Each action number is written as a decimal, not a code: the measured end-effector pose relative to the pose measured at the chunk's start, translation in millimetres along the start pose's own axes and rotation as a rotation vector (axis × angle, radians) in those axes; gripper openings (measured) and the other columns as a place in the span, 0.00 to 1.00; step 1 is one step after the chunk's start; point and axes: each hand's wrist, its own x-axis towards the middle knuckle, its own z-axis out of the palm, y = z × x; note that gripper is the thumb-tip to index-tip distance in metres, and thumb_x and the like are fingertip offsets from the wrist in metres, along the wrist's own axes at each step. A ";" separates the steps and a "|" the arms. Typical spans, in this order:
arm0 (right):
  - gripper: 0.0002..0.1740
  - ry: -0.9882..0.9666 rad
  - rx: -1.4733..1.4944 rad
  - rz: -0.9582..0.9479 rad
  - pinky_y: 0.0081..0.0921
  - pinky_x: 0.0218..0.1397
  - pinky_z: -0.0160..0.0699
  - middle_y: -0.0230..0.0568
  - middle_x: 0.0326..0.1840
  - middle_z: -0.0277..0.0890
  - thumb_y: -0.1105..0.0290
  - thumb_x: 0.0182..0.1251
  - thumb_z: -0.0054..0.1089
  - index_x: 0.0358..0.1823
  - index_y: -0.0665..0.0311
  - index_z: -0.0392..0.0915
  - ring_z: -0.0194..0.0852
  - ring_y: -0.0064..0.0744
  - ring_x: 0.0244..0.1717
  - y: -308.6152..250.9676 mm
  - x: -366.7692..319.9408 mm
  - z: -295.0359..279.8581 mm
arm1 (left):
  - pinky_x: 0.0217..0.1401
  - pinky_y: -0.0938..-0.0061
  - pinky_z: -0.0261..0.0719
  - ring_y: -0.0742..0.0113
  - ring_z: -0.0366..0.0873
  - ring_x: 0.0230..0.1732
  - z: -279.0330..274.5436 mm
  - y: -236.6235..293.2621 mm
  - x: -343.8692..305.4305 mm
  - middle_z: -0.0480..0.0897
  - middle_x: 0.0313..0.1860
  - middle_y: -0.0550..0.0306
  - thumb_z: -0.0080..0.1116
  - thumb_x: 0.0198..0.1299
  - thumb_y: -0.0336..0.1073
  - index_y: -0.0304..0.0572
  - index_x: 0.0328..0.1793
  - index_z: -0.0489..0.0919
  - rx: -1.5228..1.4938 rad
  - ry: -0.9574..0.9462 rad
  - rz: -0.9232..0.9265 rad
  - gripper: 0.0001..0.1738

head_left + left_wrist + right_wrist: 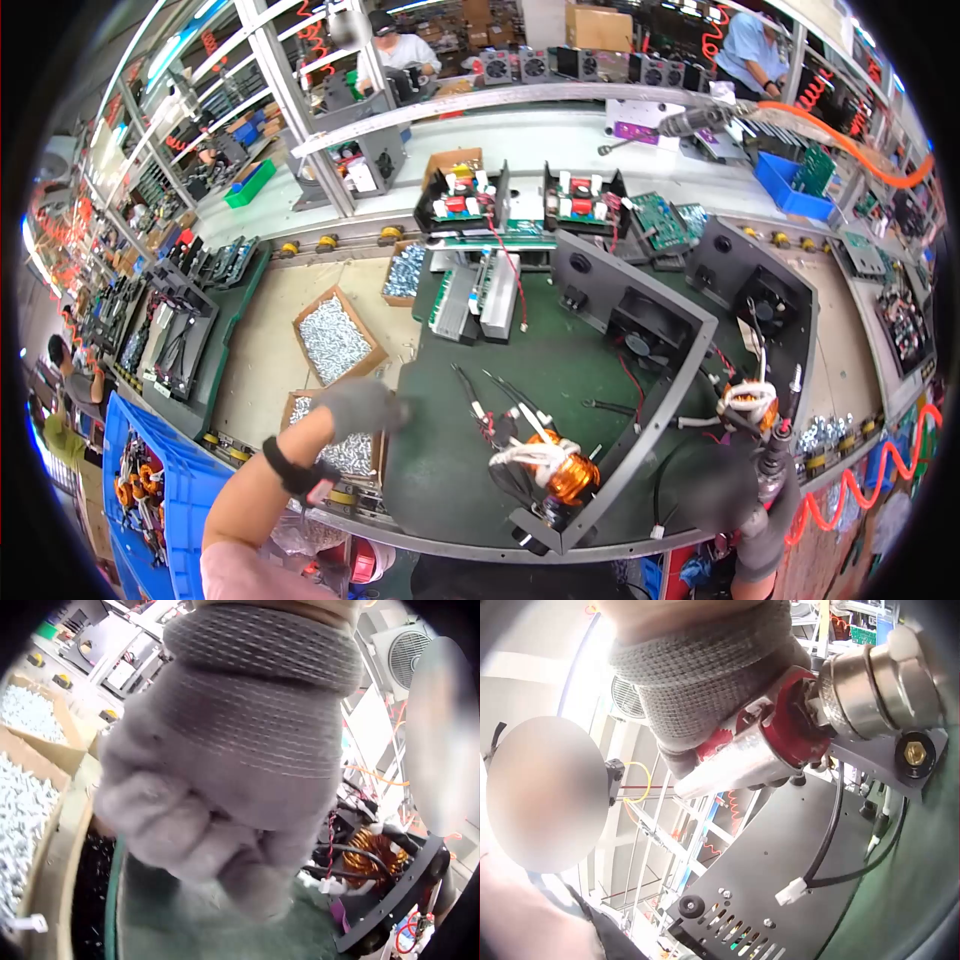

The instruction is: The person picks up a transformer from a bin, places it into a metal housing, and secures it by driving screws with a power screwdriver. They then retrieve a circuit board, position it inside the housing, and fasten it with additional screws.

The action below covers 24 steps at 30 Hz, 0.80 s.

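My gloved left hand (360,410) is over the inner edge of a cardboard box of screws (350,452). In the left wrist view that hand (217,772) has its fingers curled in, with nothing visible in them. My gloved right hand (762,540) grips a metal power driver (772,465), whose red and silver body (739,757) shows in the right wrist view, below the glove (705,697). Left of the driver stands an angled grey metal housing (690,375) with a fan. A copper-wound coil (572,478) with white ties and black leads lies at its lower corner.
More screws fill a second box (335,340). Beyond the green work surface (430,500), two open assemblies (462,205) stand side by side. A second grey housing (775,265) is at the right, a blue crate (165,450) at the lower left. A red coiled hose (860,480) hangs right.
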 end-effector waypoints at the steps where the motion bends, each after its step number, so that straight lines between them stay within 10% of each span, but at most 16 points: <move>1: 0.55 0.077 -0.055 -0.015 0.16 0.17 0.63 0.29 0.20 0.66 0.27 0.38 0.70 0.52 0.68 0.65 0.66 0.19 0.15 -9.1 2.4 11.5 | 0.51 0.55 0.78 0.45 0.82 0.45 -19.6 2.6 3.4 0.84 0.42 0.41 0.46 0.63 0.56 0.38 0.38 0.85 -0.140 0.146 -0.131 0.28; 5: 0.55 0.043 -0.019 -0.019 0.17 0.18 0.64 0.30 0.21 0.68 0.27 0.38 0.71 0.52 0.68 0.65 0.68 0.20 0.17 -11.2 14.9 25.0 | 0.56 0.56 0.75 0.44 0.80 0.51 -64.9 28.9 61.6 0.84 0.47 0.43 0.42 0.66 0.58 0.42 0.45 0.84 -0.415 0.582 -0.060 0.29; 14: 0.56 -0.006 0.030 0.085 0.18 0.20 0.65 0.30 0.24 0.69 0.30 0.35 0.75 0.53 0.70 0.66 0.69 0.21 0.19 -5.0 8.4 30.9 | 0.55 0.55 0.77 0.45 0.80 0.52 -110.8 80.4 85.9 0.82 0.51 0.42 0.38 0.66 0.39 0.43 0.49 0.81 -0.014 0.430 0.024 0.19; 19: 0.48 -0.165 0.111 0.133 0.17 0.27 0.67 0.30 0.26 0.70 0.38 0.40 0.77 0.50 0.72 0.70 0.69 0.18 0.24 -13.6 5.3 23.8 | 0.40 0.64 0.80 0.52 0.84 0.31 -119.9 14.7 12.0 0.84 0.29 0.43 0.52 0.61 0.40 0.37 0.38 0.83 -0.151 0.757 -0.061 0.14; 24: 0.41 -0.824 -0.262 0.033 0.30 0.46 0.81 0.44 0.41 0.83 0.52 0.38 0.81 0.52 0.66 0.76 0.86 0.38 0.40 -33.8 11.5 50.7 | 0.32 0.68 0.76 0.65 0.74 0.23 -131.6 -9.1 -21.5 0.78 0.25 0.49 0.44 0.73 0.48 0.35 0.50 0.80 -0.225 0.993 0.610 0.23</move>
